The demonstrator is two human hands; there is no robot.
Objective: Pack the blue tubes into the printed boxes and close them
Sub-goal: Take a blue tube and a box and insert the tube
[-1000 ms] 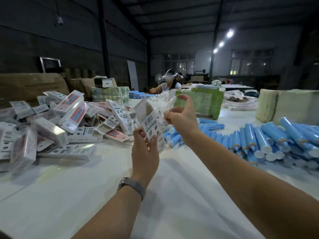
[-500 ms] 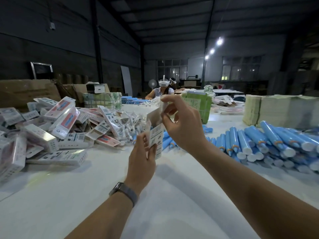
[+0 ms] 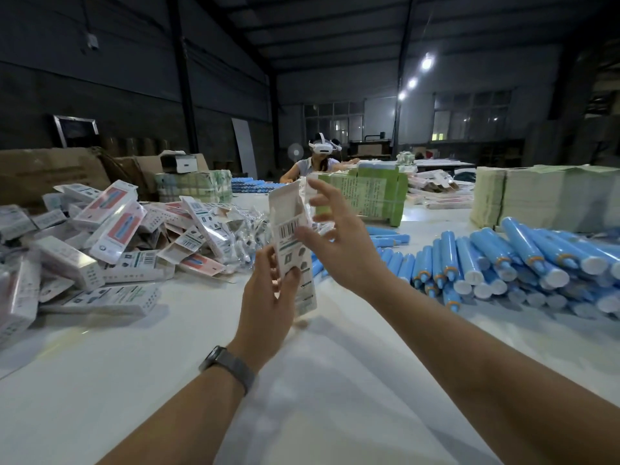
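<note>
My left hand [image 3: 270,297] grips a white printed box [image 3: 291,229] by its lower part and holds it upright above the table, barcode side toward me. Its top flap stands open. My right hand [image 3: 339,243] is beside the box's upper right edge with fingers spread, the thumb touching the box near the barcode; I cannot tell whether it holds anything. A heap of blue tubes [image 3: 503,260] with white caps lies on the table to the right. A pile of printed boxes [image 3: 110,236] lies to the left.
The white table [image 3: 167,364] stretches in front of me. Green-wrapped bundles [image 3: 375,193] and stacks of flat cartons [image 3: 536,196] stand behind the tubes. Small clear bags [image 3: 248,229] lie behind the held box. A person wearing a headset [image 3: 322,159] sits at the far end.
The box has turned upright with its barcode toward me. My right hand left the top flap, dropped to the box's right side and spread its fingers.
</note>
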